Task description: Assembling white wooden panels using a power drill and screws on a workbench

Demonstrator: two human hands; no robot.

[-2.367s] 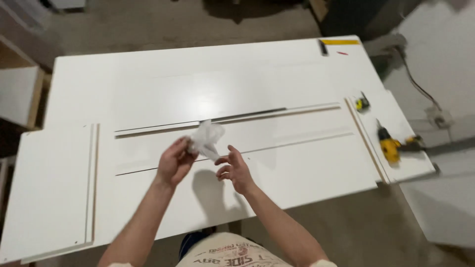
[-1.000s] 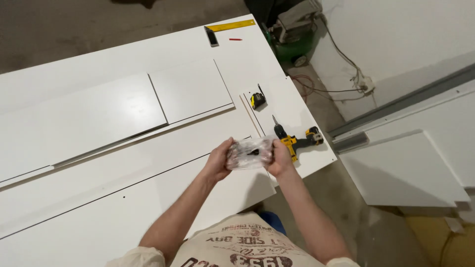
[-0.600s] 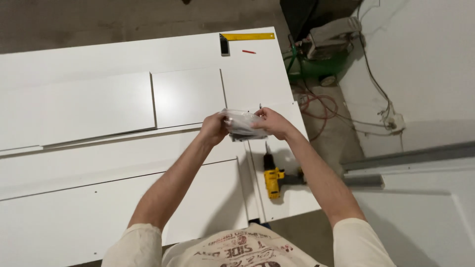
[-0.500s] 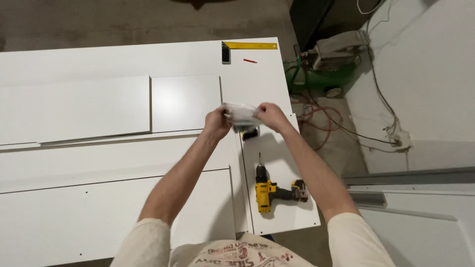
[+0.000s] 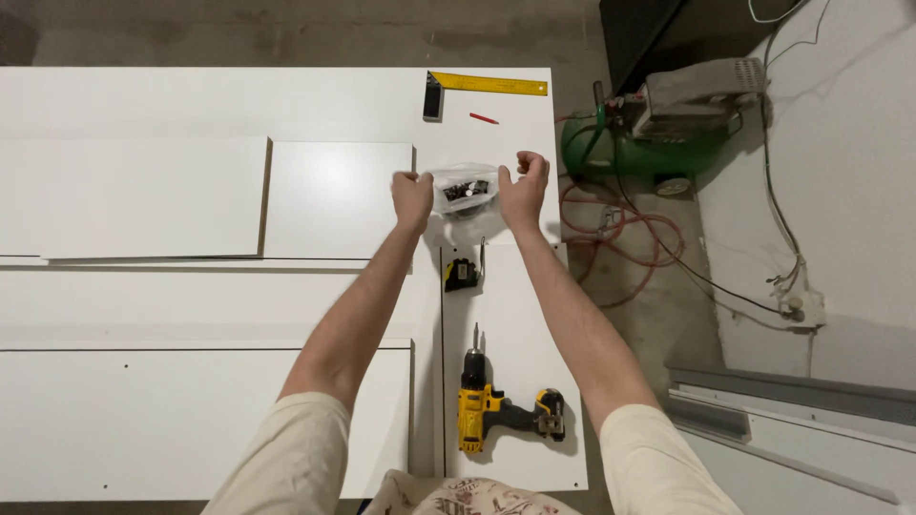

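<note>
Two bare hands are stretched out over the white counter [image 5: 191, 95], holding a small clear plastic bag [image 5: 462, 189] between them. The left hand [image 5: 412, 198] is closed on the bag's left edge; the right hand [image 5: 523, 191] is closed on its right edge, fingers curled. The bag contains small dark hardware pieces and is held just above the counter surface, near the far right end.

Near side of the bag: a black and yellow tape measure [image 5: 461, 275] lies on a white panel [image 5: 515, 362], and nearer the person a yellow and black cordless drill [image 5: 487, 408] lies on its side on the same panel. Far side: a yellow try square [image 5: 482, 88] and a red pencil [image 5: 484, 118]. To the right, on the floor, stands a green air compressor [image 5: 658, 133] with a coiled red hose [image 5: 620, 238].
</note>
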